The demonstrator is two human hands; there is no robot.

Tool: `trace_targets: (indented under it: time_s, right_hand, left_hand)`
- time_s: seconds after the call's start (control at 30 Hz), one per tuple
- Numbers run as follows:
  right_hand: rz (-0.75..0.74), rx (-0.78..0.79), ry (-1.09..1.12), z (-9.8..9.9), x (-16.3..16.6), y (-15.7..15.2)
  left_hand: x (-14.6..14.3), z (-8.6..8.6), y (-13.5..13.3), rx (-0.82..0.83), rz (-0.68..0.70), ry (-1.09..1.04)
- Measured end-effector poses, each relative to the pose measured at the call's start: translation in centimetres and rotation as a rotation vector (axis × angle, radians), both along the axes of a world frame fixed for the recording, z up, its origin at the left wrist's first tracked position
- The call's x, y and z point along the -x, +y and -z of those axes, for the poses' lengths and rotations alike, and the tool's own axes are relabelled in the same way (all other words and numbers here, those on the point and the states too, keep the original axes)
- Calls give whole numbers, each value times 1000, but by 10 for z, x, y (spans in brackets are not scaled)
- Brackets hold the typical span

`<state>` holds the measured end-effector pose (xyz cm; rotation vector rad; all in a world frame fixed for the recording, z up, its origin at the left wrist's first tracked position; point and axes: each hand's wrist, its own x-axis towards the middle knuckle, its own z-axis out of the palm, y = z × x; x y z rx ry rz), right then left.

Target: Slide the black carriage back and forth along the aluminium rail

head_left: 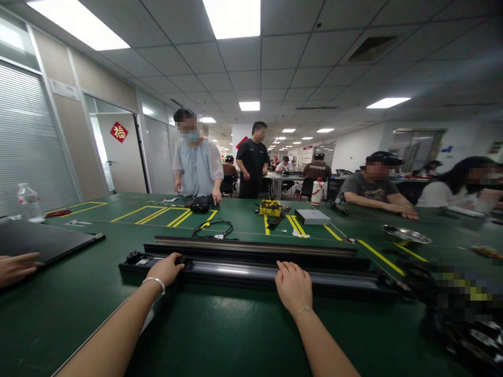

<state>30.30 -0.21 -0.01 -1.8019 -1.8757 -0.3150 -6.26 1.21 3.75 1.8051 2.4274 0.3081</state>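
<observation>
A long black linear rail with a shiny metal strip lies across the green table in front of me. My left hand is closed around a small black sliding block near the rail's left end. On the right half, my right hand lies over the near side of the rail, palm down, its fingers stretched onto the top. Just behind the rail runs a second long black bar. A dark fitting sits at the rail's left end.
Beyond the bars are a black cable, a yellow box with cables, a grey flat box and a metal bowl. Another person's hand rests by a black panel at left. Dark equipment stands at right.
</observation>
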Motion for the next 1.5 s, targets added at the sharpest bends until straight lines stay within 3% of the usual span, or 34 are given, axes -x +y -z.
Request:
trace_targets:
  time_s: [0.7,1.5]
  right_hand:
    - [6,-4,-9,3,-1,3]
    - [-9,-14,19,1,-1,0]
  left_hand:
    - [4,6,4,-16,13,-25]
    - [-1,0,0,5,27,-33]
